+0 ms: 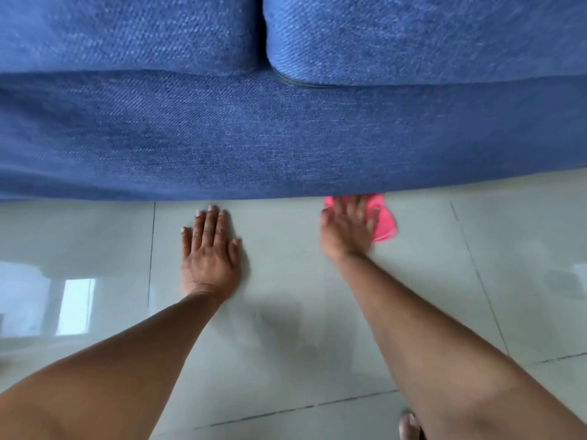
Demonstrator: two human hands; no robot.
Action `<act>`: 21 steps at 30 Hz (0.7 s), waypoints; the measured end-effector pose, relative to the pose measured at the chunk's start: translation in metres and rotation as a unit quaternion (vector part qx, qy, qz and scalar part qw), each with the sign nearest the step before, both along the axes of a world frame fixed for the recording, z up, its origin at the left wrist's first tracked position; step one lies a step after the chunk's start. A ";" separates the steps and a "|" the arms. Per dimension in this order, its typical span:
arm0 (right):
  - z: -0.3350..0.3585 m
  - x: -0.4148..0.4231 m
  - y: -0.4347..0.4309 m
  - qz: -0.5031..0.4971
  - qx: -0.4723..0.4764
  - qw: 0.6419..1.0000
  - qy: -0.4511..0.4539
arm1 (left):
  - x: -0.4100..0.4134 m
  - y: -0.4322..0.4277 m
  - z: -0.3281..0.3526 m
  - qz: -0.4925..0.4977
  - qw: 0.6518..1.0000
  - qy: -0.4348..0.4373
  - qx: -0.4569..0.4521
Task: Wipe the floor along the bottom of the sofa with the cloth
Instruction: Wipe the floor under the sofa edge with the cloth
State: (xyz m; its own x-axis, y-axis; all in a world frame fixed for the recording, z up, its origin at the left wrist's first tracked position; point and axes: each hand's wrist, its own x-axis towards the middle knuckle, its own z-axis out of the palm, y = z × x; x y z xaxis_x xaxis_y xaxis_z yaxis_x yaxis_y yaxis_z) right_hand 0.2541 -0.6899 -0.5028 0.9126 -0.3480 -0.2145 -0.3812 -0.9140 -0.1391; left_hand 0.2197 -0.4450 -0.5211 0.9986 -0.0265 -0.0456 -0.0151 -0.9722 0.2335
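Note:
A blue fabric sofa (286, 134) fills the upper half of the view, its bottom edge meeting the glossy pale tiled floor (286, 328). A pink cloth (386, 223) lies flat on the floor right at the sofa's base. My right hand (347, 228) presses down on the cloth with spread fingers, covering most of it; the hand is blurred. My left hand (209, 252) rests flat on the bare floor to the left, palm down, fingers apart, holding nothing.
Two sofa seat cushions meet at a gap (265, 36) above. Dark grout lines cross the tiles. Toes of a bare foot (409, 423) show at the bottom edge. A window reflection shines on the floor at left (76, 306).

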 end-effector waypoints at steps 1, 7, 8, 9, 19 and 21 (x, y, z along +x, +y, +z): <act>-0.001 -0.006 0.028 0.067 -0.008 0.998 -0.009 | 0.001 0.000 0.000 0.000 1.000 0.002 -0.002; -0.002 -0.103 0.038 0.490 -0.015 0.871 -0.009 | 0.001 0.007 -0.003 -0.005 1.000 0.002 -0.011; -0.001 -0.108 0.008 0.525 -0.020 0.851 -0.008 | 0.001 0.007 -0.003 -0.006 1.000 0.004 -0.010; 0.002 -0.107 -0.022 0.527 -0.034 0.849 -0.008 | 0.001 0.007 -0.003 -0.007 1.000 0.005 -0.006; 0.004 0.003 0.072 0.088 -0.003 0.996 0.022 | 0.000 0.020 0.010 -0.003 0.999 0.002 -0.037; 0.003 -0.022 0.114 0.229 -0.009 0.973 -0.017 | -0.003 0.047 0.011 0.043 0.999 -0.005 -0.012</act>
